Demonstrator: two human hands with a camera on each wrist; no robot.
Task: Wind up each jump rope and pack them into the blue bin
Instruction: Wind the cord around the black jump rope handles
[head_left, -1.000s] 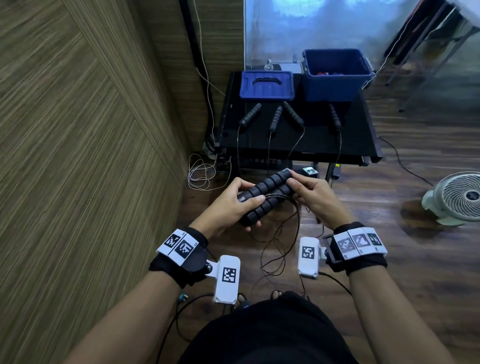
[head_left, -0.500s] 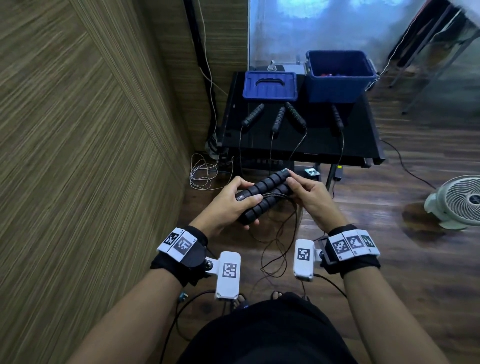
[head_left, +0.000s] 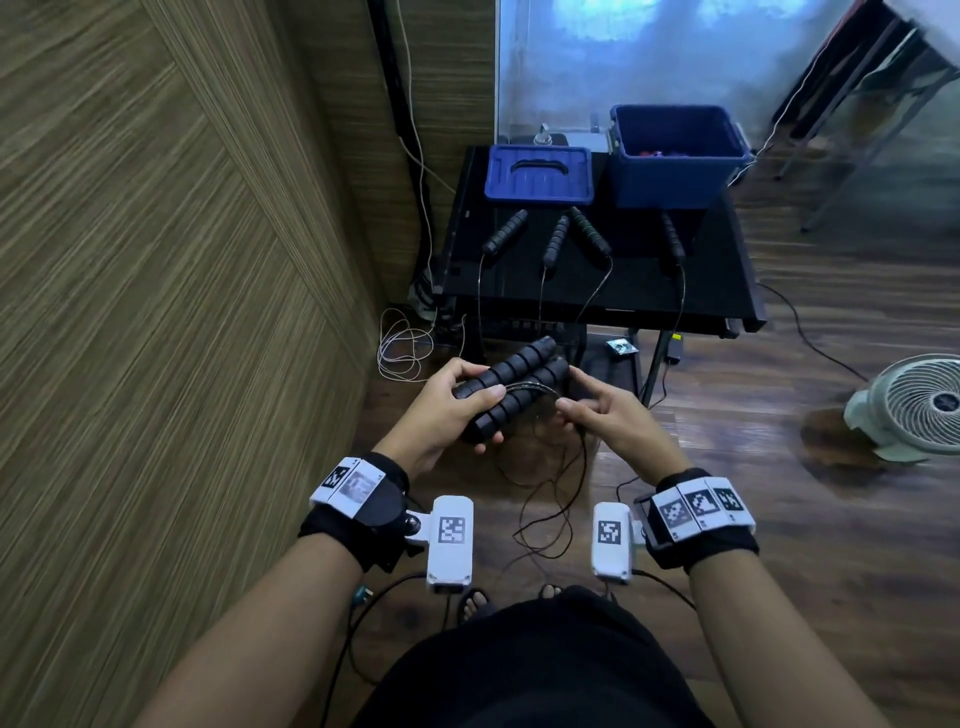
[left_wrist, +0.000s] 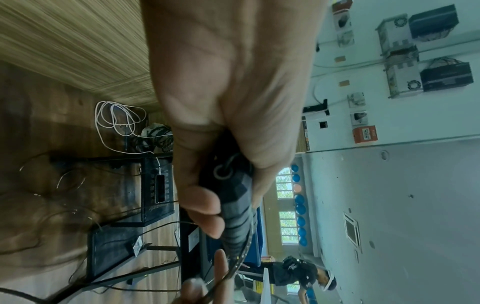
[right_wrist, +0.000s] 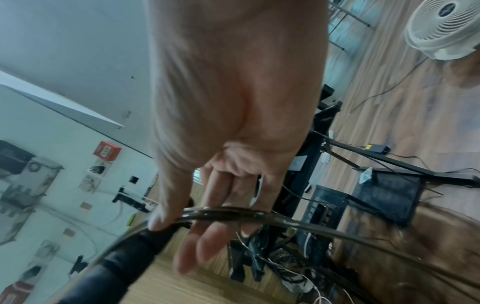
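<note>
Short of the table, above the floor, the left hand is wrapped round both handles of one rope, thumb across them, clamping them side by side, probably so that they serve as a core for winding. Beside it the right hand pinches the cord between thumb and fingers just where it leaves the handles; the right wrist view shows several strands lying across its fingers, which looks like a turn being laid round the pair. Below the hands the rest of the cord hangs in slack loops, so much winding seems left. On the table four more handles lie in a row with their cords trailing over the near edge, unwound. Behind them, at the table's far side, stands the bin, open to take ropes, with something red inside; its lid lies flat alongside.
</note>
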